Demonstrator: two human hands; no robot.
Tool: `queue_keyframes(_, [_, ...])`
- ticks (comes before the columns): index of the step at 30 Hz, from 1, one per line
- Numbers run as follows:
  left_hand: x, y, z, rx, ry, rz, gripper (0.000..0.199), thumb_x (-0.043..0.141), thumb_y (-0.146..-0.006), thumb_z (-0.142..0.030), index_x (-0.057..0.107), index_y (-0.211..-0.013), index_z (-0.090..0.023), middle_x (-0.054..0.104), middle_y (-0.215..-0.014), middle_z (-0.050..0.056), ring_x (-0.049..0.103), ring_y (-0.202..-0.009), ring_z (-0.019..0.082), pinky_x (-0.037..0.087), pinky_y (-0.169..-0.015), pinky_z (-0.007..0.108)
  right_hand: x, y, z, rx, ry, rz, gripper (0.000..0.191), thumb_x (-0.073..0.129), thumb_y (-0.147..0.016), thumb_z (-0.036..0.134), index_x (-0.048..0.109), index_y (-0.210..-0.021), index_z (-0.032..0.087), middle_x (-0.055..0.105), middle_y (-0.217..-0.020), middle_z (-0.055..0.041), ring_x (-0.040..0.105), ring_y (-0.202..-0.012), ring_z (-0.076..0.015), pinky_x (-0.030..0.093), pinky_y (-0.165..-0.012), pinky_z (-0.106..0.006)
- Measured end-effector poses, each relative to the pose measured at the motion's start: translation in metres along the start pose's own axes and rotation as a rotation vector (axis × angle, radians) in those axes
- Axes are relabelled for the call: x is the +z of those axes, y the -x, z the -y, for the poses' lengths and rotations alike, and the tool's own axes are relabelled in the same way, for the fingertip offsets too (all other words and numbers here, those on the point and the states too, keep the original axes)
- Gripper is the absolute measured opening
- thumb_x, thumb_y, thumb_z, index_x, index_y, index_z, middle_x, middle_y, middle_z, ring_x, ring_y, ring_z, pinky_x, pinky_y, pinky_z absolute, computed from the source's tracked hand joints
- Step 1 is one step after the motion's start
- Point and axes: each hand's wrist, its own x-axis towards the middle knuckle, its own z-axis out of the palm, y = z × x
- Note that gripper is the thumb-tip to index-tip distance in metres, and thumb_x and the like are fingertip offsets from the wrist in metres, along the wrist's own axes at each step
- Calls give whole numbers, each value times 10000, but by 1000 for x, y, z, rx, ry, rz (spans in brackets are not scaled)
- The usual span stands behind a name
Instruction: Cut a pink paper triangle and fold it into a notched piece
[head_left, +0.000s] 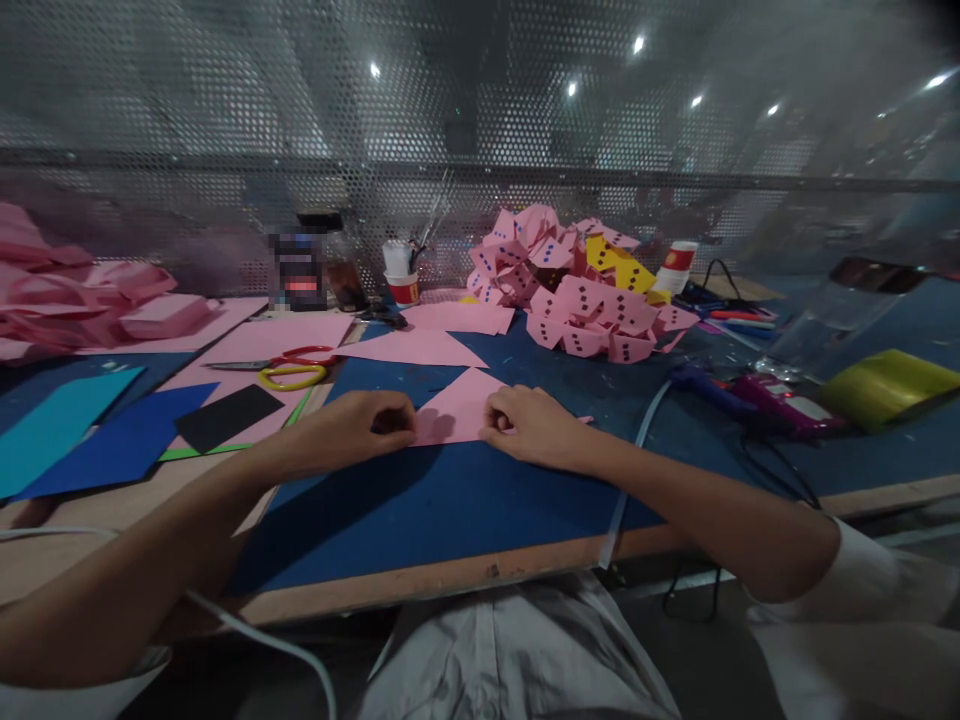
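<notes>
A plain pink paper sheet with a pointed far edge [457, 400] lies on the blue-topped bench [450, 515], its sides seemingly pinched by the fingers of the left hand [364, 425] and right hand [534, 425]. It shows no dark squares, unlike the folded pink paper pieces [585, 312] far right.

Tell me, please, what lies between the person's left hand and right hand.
The head view shows it: a pink paper, its pointed top facing away from the person, lies on the blue work surface between the left hand and right hand.
</notes>
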Motion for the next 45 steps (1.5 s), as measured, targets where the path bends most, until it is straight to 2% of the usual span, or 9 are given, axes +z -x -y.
queue_keyframes(3, [11, -4, -2, -15, -2, -8, 316, 602, -872, -510, 718, -888, -216, 721, -775, 5, 646, -704, 190, 444, -654, 262, 1, 0, -1, -2, 8, 1, 119, 657, -920, 285, 675, -837, 202, 714, -906, -22, 583, -840, -165, 319, -746, -303])
queue_keyframes(8, [15, -6, -4, -26, -30, -31, 340, 609, -864, -542, 696, -832, -216, 680, -703, -5, 608, -647, 175, 408, -608, 256, 2, -1, -3, -12, 11, -1, 115, 667, -922, 300, 677, -856, 207, 716, -916, -17, 594, -873, -173, 320, -766, -313])
queue_keyframes(17, [8, -5, 2, -24, -5, 36, 281, 624, -858, -485, 722, -917, -229, 714, -776, -5, 638, -695, 181, 440, -648, 262, 1, 0, -2, -10, 3, -6, 122, 652, -922, 296, 668, -840, 207, 711, -908, -15, 584, -865, -174, 324, -778, -319])
queue_keyframes(27, [11, -5, -8, -65, 0, 19, 351, 636, -838, -559, 695, -855, -214, 673, -717, 0, 601, -654, 180, 407, -598, 265, 0, -1, 0, -2, 9, 14, 109, 658, -924, 289, 664, -850, 208, 715, -923, -21, 596, -880, -176, 333, -778, -312])
queue_keyframes(32, [8, -5, -5, -54, 9, 55, 264, 630, -833, -460, 711, -892, -217, 694, -766, 0, 620, -692, 186, 428, -633, 268, 2, -1, -3, -16, -1, 0, 117, 657, -918, 294, 663, -842, 206, 708, -905, -15, 581, -843, -163, 323, -754, -303])
queue_keyframes(39, [3, -3, 5, -39, 35, 103, 229, 630, -830, -399, 734, -913, -212, 723, -796, 14, 639, -717, 198, 436, -652, 273, 4, -1, -3, -12, -7, -16, 117, 658, -914, 285, 677, -835, 201, 711, -890, -13, 575, -817, -154, 327, -751, -300])
queue_keyframes(45, [-10, -1, 8, -51, 10, 182, 230, 634, -824, -385, 751, -927, -216, 732, -828, 13, 640, -751, 195, 439, -680, 264, 2, -1, -3, -11, -6, -4, 120, 654, -916, 284, 678, -835, 200, 719, -908, -22, 581, -825, -159, 324, -737, -303])
